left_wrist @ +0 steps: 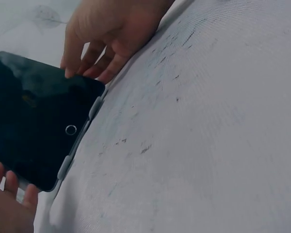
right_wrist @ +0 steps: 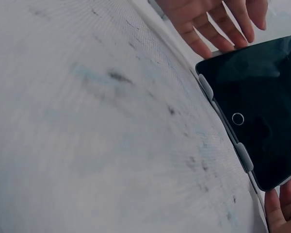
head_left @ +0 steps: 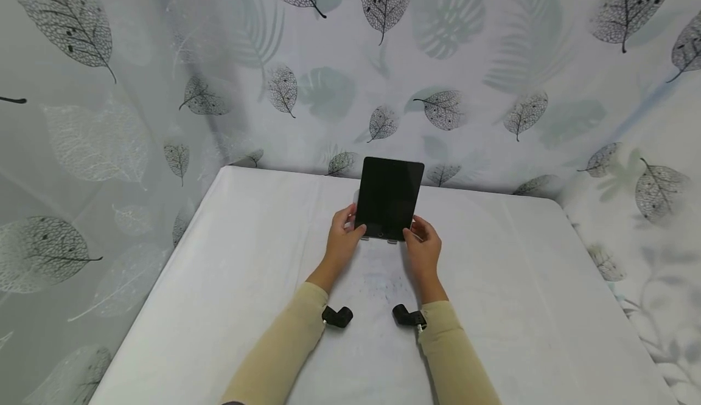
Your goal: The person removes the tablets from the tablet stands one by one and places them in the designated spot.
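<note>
A black tablet (head_left: 389,198) with a round home button leans tilted at the back of the table. Two small grey lips of a stand (left_wrist: 64,167) catch its bottom edge; the rest of the stand is hidden behind it. My left hand (head_left: 342,238) holds the tablet's lower left side, thumb at the front and fingers along the edge. On the lower right side my right hand (head_left: 424,244) grips likewise, its thumb over the front. The right wrist view shows a ring on one right finger, and the screen (right_wrist: 266,102) is dark.
A white cloth (head_left: 246,259) with small dark and bluish marks covers the table. Behind it and at both sides hangs a leaf-patterned curtain (head_left: 339,46). Black camera mounts (head_left: 338,317) sit on both wrists, over beige sleeves.
</note>
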The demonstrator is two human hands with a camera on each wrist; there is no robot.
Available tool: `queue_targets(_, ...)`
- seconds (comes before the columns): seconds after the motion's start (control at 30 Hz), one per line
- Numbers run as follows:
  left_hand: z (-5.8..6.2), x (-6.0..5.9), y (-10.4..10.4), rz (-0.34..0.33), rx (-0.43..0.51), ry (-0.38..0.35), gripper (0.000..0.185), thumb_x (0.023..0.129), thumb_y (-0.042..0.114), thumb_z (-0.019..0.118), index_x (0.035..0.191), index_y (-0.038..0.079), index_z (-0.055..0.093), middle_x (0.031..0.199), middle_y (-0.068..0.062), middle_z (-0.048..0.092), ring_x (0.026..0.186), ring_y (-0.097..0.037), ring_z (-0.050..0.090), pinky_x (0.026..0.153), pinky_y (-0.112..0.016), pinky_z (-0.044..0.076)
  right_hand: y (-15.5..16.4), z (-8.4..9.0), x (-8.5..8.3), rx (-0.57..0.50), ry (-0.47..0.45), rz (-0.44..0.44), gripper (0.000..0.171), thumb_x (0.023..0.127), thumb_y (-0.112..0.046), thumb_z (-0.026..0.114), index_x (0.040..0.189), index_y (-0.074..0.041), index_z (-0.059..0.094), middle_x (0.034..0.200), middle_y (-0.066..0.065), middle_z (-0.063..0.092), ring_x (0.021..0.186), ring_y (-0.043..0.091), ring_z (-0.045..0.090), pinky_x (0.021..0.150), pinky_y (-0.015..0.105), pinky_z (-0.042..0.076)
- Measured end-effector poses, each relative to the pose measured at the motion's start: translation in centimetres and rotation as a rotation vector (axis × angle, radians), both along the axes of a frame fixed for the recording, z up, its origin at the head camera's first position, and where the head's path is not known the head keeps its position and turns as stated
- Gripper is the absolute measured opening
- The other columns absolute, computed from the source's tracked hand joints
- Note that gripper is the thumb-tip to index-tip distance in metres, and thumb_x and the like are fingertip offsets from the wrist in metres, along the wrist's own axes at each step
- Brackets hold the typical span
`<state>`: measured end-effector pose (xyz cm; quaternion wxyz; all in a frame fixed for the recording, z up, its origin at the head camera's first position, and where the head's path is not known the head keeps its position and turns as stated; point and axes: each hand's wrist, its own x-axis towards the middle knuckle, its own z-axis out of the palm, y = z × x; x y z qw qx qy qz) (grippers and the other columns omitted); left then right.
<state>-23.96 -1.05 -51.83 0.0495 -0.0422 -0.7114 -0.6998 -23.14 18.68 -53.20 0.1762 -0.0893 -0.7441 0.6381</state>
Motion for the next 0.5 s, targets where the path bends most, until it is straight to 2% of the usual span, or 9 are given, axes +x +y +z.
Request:
queue_targets(0.1,-0.1,0.0,0.3,0.009,-0.011,-0.001,0.059,0.095,0.006,0.066,0.150,0.008,0.048,0.146,-0.014,0.047,0.132,-0.031,0.047,0.113,-0.052,0.042,-0.4,-0.1,-0.2,0.006,0.034,-0.045,0.039,0.091,-0.006,0.075,0.129,-0.001,0.066,0.117,0.022,0.064,0.105,0.026,0.062,0.079,0.004,0.048)
queue_targets(0.23,-0.1,0.0,0.5,0.015,-0.024,-0.005,0.063,0.092,0.002,0.067,0.152,0.009,0.046,0.145,-0.015,0.046,0.131,-0.032,0.045,0.111,-0.053,0.041,-1.0,-0.3,-0.5,0.025,0.079,-0.119,0.038,0.085,-0.004,0.080,0.122,-0.002,0.070,0.107,0.023,0.065,0.098,0.030,0.063,0.079,0.011,0.048)
queue_targets(0.37,0.2,-0.1,0.7,0.017,-0.018,-0.013,0.065,0.091,0.000,0.067,0.151,0.011,0.046,0.143,-0.015,0.046,0.129,-0.034,0.046,0.109,-0.052,0.041,-1.3,-0.7,-0.8,0.016,0.135,-0.150,0.043,0.083,0.004,0.079,0.125,-0.003,0.070,0.107,0.027,0.064,0.099,0.039,0.063,0.090,0.033,0.052)
queue_targets(0.4,0.3,-0.1,0.7,0.019,-0.013,-0.016,0.065,0.090,0.000,0.067,0.150,0.011,0.046,0.142,-0.015,0.046,0.128,-0.034,0.046,0.108,-0.051,0.041,-1.3,-0.6,-0.9,0.012,0.145,-0.149,0.045,0.083,0.005,0.078,0.126,-0.004,0.070,0.108,0.027,0.064,0.101,0.040,0.062,0.090,0.035,0.052)
queue_targets(0.5,0.7,-0.4,0.9,0.016,-0.004,-0.024,0.064,0.088,-0.001,0.066,0.148,0.011,0.048,0.140,-0.015,0.047,0.125,-0.032,0.047,0.107,-0.048,0.042,-1.4,-0.6,-1.0,-0.008,0.157,-0.144,0.048,0.085,0.006,0.077,0.131,-0.004,0.068,0.114,0.027,0.064,0.104,0.041,0.061,0.086,0.029,0.052)
